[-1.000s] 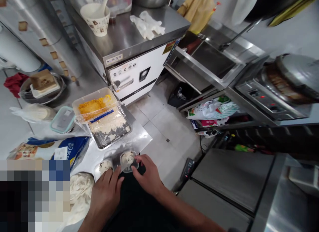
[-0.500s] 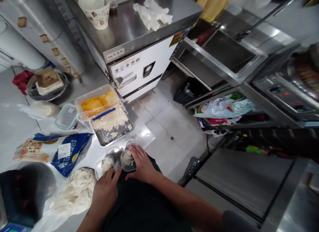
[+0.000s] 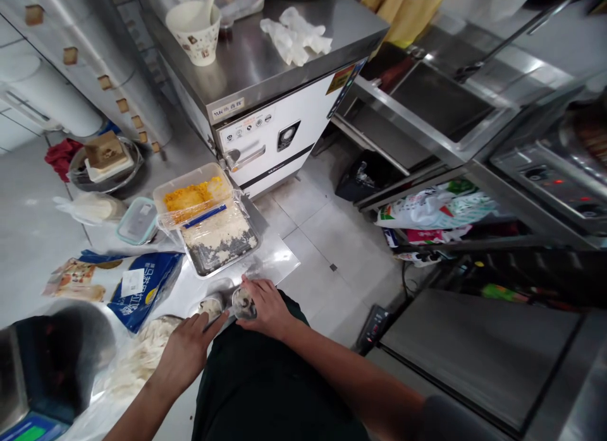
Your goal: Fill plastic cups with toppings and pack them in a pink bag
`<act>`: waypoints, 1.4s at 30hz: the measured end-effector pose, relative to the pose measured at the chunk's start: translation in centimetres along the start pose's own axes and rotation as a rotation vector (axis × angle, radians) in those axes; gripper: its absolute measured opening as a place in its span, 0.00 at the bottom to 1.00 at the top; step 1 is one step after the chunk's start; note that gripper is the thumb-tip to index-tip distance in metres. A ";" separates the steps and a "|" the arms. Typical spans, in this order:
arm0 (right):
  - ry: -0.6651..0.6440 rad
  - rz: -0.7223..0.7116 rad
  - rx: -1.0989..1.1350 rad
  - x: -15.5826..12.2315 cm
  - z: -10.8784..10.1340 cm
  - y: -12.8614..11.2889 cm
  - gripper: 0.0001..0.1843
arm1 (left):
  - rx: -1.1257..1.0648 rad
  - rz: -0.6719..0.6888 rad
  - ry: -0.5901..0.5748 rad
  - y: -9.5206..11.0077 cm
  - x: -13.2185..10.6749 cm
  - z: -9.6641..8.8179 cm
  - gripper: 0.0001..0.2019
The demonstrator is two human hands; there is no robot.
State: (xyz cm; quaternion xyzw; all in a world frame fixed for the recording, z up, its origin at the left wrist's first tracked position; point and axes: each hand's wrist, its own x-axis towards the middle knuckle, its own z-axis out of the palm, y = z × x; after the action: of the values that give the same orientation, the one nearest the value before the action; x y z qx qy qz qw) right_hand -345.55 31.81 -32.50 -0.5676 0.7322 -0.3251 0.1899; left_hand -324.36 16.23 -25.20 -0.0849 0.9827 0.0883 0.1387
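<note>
The steel worktop [image 3: 279, 261] ran along the left, and behind its far end stood a white-fronted cabinet [image 3: 265, 134] with a paper cup [image 3: 193, 30] and a pair of crumpled gloves [image 3: 294, 36] on its steel top. Toward the worktop's back edge sat a metal bowl [image 3: 107, 169] with boxes in it. Nearer along the worktop lay a blue flour bag [image 3: 142, 283], then a metal tray [image 3: 219, 242] of pale crumbs with a clear tub of yellow filling [image 3: 192, 194] resting across its far side, a blue-rimmed lid [image 3: 137, 220] just beside that. A heap of white wrappers [image 3: 142, 359] lay at the near edge, close to a digital scale [image 3: 28, 422] in the corner.

And there, right at the worktop's front edge, just ahead of the tray, were two small clear cups. The right hand [image 3: 265, 305] was curled round the right-hand cup [image 3: 243, 303], fingers closed on its rim. The left hand [image 3: 183, 352] lay loosely open, fingertips touching the left-hand cup [image 3: 210, 307], which held a pale lump. The two cups sat just beside each other.
</note>
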 end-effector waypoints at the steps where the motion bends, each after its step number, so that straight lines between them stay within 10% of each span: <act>1: -0.008 0.005 0.006 0.0 0.0 0.0 0.61 | -0.010 0.002 -0.010 -0.4 -0.3 0.0 0.43; 19: -0.008 0.031 -0.006 0.2 -0.7 0.1 0.64 | -0.080 0.017 0.030 -4.2 -6.4 -2.1 0.39; 34: -0.008 0.020 0.032 -0.2 -0.8 0.5 0.65 | 0.184 0.191 -0.073 -1.1 2.4 -7.6 0.34; 42: -0.045 0.024 0.067 -0.2 -0.3 1.0 0.69 | 0.112 0.171 -0.233 2.2 3.3 -7.4 0.34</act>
State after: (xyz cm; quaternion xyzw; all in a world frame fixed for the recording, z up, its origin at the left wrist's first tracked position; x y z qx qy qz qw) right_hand -346.40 32.22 -32.99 -0.5591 0.7232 -0.3344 0.2292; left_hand -329.77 16.46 -18.83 0.0177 0.9670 0.0543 0.2482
